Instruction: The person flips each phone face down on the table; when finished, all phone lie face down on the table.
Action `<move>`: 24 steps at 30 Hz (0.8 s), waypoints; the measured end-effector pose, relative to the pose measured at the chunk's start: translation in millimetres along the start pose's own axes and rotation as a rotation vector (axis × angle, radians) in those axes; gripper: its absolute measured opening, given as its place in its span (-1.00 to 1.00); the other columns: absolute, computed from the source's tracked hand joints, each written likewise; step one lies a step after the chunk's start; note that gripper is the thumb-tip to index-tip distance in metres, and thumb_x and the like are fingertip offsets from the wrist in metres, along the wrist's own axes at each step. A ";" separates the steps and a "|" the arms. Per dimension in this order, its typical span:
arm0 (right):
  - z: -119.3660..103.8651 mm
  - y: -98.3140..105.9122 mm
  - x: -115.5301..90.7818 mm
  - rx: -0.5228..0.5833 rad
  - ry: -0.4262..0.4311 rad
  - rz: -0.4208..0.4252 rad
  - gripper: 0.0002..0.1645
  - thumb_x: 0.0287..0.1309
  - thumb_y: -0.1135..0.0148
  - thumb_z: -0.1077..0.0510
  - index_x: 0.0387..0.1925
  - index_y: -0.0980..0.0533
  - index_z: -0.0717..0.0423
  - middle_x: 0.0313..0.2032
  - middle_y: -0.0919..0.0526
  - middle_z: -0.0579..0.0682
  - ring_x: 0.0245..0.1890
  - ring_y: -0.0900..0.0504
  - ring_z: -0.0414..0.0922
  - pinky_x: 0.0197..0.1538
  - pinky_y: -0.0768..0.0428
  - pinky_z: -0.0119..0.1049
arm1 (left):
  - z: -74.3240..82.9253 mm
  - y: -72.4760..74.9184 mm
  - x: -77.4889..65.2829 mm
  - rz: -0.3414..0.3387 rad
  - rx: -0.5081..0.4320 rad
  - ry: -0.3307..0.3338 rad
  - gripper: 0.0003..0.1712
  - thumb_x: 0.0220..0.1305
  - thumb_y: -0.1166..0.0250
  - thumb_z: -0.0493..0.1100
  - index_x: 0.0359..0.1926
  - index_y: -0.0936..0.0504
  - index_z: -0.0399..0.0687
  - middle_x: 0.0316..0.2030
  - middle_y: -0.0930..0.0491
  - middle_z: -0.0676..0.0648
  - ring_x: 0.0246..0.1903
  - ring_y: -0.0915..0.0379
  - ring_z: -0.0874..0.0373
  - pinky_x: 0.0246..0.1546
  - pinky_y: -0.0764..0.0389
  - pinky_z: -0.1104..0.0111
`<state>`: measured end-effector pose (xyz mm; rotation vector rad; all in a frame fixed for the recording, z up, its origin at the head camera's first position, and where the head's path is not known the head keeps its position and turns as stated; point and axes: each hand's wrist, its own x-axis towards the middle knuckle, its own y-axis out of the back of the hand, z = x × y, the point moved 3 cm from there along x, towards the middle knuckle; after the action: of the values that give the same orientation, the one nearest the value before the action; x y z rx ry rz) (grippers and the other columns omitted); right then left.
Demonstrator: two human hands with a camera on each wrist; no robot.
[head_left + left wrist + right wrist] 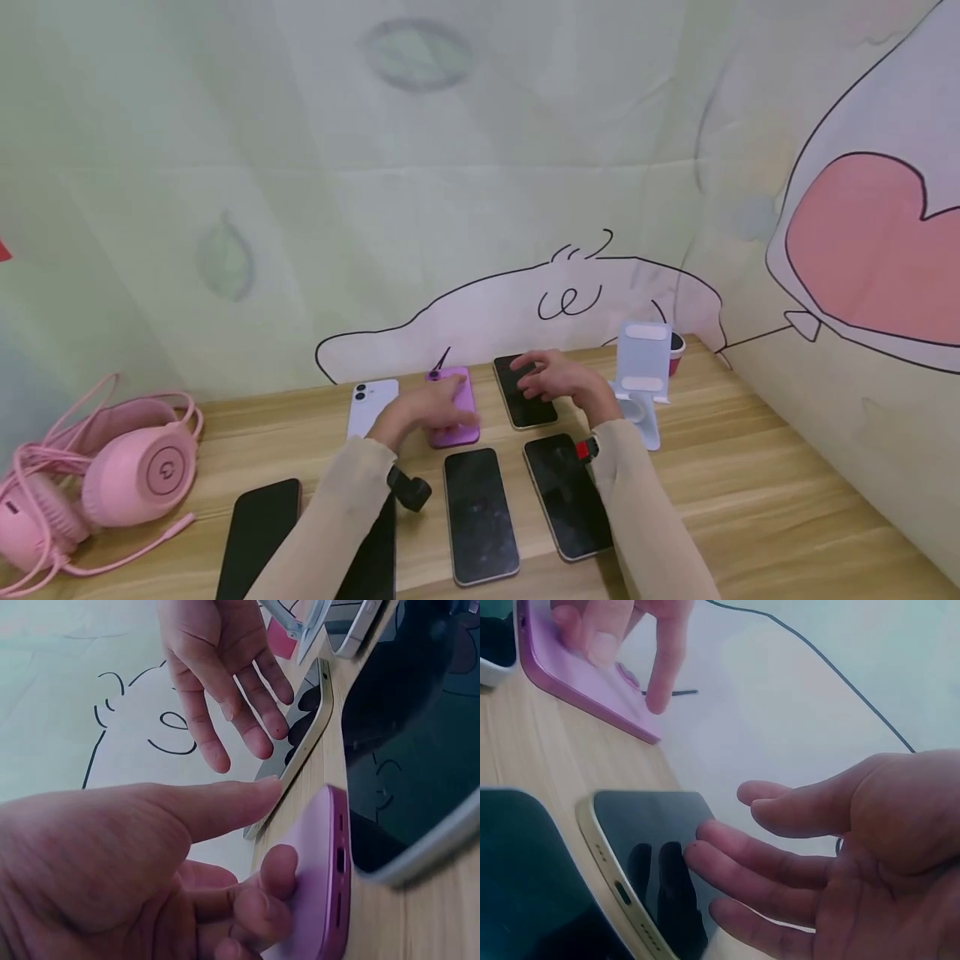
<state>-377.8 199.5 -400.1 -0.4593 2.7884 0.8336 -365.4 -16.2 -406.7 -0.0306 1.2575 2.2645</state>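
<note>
My left hand (pixel 427 407) reaches over a purple phone (pixel 466 388) lying back up near the wall. In the left wrist view its fingertips rest at the phone's back, the thumb stretched out above. My right hand (pixel 558 379) hovers over a gold-edged phone (pixel 522 408) with its dark screen up. Loosely bent fingers hang at that screen in the right wrist view; whether they touch it I cannot tell. Neither hand grips anything. A white phone (pixel 366 410), back up, lies left of the left hand, partly hidden by it.
Two dark-screened phones lie nearer, one in the middle (pixel 480 517), one by the right sleeve (pixel 566 500). Larger black devices (pixel 262 525) lie left, partly under the left arm. A pale blue phone stand (pixel 643 362) partly hides a cup (pixel 677 353). Pink headphones (pixel 138 475) lie far left.
</note>
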 end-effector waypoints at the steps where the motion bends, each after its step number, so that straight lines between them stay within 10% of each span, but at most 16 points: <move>1: 0.8 1.4 -0.4 -0.002 -0.005 0.004 -0.56 0.38 -0.09 0.29 0.25 -0.47 0.07 0.00 -0.66 0.12 -0.04 -0.65 0.01 0.04 -0.56 -0.11 | 1.9 -0.5 0.6 -0.002 -0.004 -0.003 -0.02 0.29 -0.37 0.01 0.52 -0.07 -0.29 -0.08 -0.50 -0.20 -0.24 -0.52 0.03 -0.23 -0.56 0.26; 9: 5.5 10.5 -0.7 -0.020 -0.032 0.034 -0.56 0.39 -0.07 0.31 0.26 -0.47 0.10 0.01 -0.61 0.15 -0.07 -0.57 0.02 -0.15 -0.50 -0.28 | 20.3 -6.8 12.1 -0.012 0.039 -0.064 -0.07 0.33 -0.32 0.05 0.51 -0.11 -0.31 0.16 -0.51 -0.25 0.03 -0.44 -0.02 0.24 -0.38 0.05; 17: 5.2 9.5 -3.5 -0.009 -0.077 0.061 -0.56 0.38 -0.01 0.34 0.24 -0.48 0.13 -0.12 -0.52 0.18 -0.53 -0.36 -0.14 -0.43 -0.34 -0.39 | 24.5 -18.3 20.5 -0.046 -0.003 -0.074 -0.05 0.34 -0.32 0.03 0.52 -0.05 -0.30 -0.47 -0.61 -0.05 -0.29 -0.56 0.08 0.17 -0.41 0.10; 24: 8.9 15.3 -3.3 -0.018 -0.085 0.087 -0.53 0.34 0.00 0.34 0.24 -0.47 0.10 -0.30 -0.46 0.10 -0.65 -0.26 -0.17 -0.50 -0.31 -0.39 | 30.4 -23.7 24.5 -0.018 0.006 -0.069 -0.03 0.30 -0.36 0.04 0.54 -0.07 -0.18 -0.48 -0.63 -0.04 -0.35 -0.58 0.08 0.20 -0.44 0.02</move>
<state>-379.2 217.4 -398.9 -0.3001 2.7414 0.8761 -368.0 28.7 -414.8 0.0372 1.2230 2.2271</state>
